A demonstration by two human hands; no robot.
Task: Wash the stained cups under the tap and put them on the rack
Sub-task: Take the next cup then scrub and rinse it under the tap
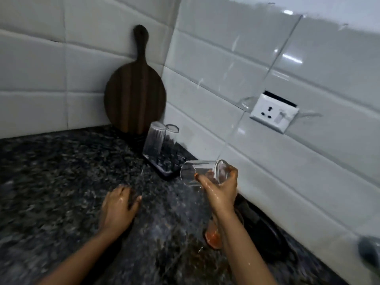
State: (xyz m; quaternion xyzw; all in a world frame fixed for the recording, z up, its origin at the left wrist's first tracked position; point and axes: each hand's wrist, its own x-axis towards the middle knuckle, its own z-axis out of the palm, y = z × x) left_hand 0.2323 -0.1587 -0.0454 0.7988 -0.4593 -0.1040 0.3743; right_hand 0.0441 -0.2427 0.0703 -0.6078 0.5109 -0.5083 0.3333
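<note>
**Wet glass, wet fingers: a slippery carry to the rack**

Glass is the worry: the clear, straight-sided glass tumbler (202,172) in my right hand (221,189) is rigid, light and breakable, and both it and my fingers shine with water. I hold it tipped on its side near the base, thumb across the front and fingers curled behind, mouth pointing left toward the dark flat draining rack (164,163) just beside it. 2 clear upturned tumblers (154,138) already stand there, so I judge the landing spot is tight, and clinking glass on glass is the risk. A grip lower round the wall would be safer than pinching the rim. My left hand (119,206) rests flat and loose on the speckled black granite counter (51,171), holding nothing. 1 orange-stained cup (213,236) waits behind my right wrist.
</note>
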